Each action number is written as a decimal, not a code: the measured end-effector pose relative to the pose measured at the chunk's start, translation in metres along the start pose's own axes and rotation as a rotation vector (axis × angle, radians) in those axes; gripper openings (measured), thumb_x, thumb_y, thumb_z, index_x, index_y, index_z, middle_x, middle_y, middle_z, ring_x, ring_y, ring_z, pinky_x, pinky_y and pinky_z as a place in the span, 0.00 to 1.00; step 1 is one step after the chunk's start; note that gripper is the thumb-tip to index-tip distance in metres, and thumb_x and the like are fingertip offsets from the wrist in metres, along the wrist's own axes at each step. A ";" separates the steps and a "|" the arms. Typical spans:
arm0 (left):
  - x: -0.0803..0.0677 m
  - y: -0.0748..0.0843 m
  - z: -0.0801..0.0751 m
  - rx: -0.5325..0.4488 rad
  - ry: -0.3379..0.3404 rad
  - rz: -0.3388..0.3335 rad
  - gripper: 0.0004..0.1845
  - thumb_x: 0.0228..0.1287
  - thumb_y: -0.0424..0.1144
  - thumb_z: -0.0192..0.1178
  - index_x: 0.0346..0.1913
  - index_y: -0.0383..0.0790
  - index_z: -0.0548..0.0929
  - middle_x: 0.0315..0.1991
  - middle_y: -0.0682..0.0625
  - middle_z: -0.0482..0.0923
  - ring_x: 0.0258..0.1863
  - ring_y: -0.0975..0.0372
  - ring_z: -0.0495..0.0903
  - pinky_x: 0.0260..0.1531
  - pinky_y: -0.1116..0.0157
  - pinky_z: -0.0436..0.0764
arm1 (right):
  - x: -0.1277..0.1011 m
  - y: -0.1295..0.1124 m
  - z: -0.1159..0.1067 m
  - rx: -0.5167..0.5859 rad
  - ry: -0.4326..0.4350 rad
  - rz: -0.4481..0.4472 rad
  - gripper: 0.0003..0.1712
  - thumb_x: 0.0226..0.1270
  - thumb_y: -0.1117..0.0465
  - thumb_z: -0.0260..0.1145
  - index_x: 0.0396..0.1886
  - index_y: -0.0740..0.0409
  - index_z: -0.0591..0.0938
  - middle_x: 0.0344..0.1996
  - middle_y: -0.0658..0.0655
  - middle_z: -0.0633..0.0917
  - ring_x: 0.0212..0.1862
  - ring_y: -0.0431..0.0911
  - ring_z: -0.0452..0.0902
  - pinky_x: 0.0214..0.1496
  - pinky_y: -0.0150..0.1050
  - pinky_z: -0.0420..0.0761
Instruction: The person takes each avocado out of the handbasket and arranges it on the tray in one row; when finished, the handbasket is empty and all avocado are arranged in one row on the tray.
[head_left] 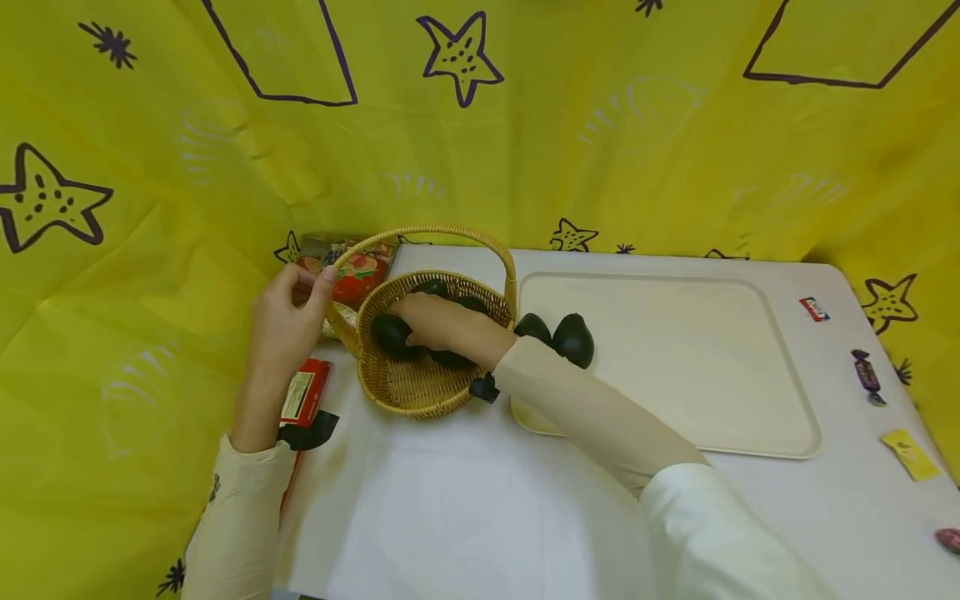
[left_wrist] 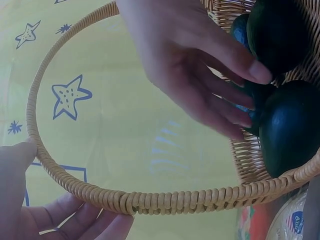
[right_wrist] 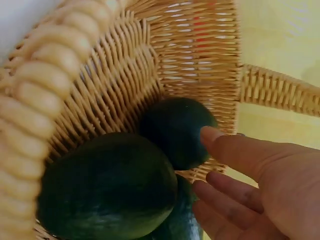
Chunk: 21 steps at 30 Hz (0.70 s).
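Head view: the left hand [head_left: 288, 312] pinches the wicker basket [head_left: 420, 392] handle at 9 o'clock; the right hand [head_left: 435, 323] lies inside over dark avocados [head_left: 392, 333]. Two more avocados [head_left: 573, 339] sit on the tray [head_left: 750, 417] at 3 o'clock. A red packet [head_left: 305, 392] lies on the counter [head_left: 465, 500].

Left wrist view: thumb and fingers [left_wrist: 75, 220] clasp the handle [left_wrist: 165, 202].

Right wrist view: the right hand's fingers [right_wrist: 235, 150] are spread, fingertips touching an avocado [right_wrist: 175, 130].

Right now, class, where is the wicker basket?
In the head view the wicker basket sits on the table's left side, just left of the cream tray, with the left hand on its handle.

no lettering can be read on the red box [head_left: 305, 392] or candy wrappers [head_left: 867, 375].
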<state>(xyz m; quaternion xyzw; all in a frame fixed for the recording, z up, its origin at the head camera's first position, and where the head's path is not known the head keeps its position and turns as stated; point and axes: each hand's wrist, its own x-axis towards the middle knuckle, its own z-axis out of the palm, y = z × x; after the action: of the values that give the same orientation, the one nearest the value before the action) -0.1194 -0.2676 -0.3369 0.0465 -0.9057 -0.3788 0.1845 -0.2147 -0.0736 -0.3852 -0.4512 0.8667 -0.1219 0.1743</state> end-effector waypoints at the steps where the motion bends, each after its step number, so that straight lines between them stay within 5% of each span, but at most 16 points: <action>1: 0.000 0.000 0.000 0.003 0.000 0.000 0.28 0.79 0.62 0.54 0.45 0.36 0.80 0.43 0.41 0.83 0.42 0.56 0.79 0.45 0.61 0.75 | 0.002 -0.001 0.001 -0.005 -0.010 0.006 0.32 0.75 0.62 0.71 0.75 0.60 0.74 0.69 0.60 0.80 0.72 0.54 0.74 0.73 0.46 0.74; 9: 0.001 0.002 -0.002 0.021 -0.010 -0.001 0.28 0.79 0.62 0.54 0.45 0.36 0.80 0.42 0.42 0.83 0.41 0.56 0.79 0.45 0.59 0.74 | 0.015 -0.009 0.010 -0.080 -0.076 0.066 0.31 0.75 0.65 0.70 0.75 0.59 0.74 0.66 0.62 0.80 0.67 0.54 0.78 0.66 0.45 0.80; 21: 0.002 0.001 -0.001 0.006 -0.007 -0.001 0.28 0.79 0.61 0.55 0.45 0.35 0.80 0.42 0.42 0.83 0.41 0.56 0.77 0.45 0.59 0.73 | 0.018 -0.010 0.014 -0.073 -0.117 0.135 0.40 0.76 0.51 0.70 0.78 0.63 0.68 0.75 0.64 0.71 0.73 0.54 0.72 0.72 0.42 0.75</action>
<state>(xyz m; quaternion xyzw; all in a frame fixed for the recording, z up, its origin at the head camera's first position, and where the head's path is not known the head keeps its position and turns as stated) -0.1208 -0.2680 -0.3348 0.0461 -0.9075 -0.3764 0.1808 -0.2118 -0.0950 -0.3977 -0.4042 0.8873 -0.0517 0.2161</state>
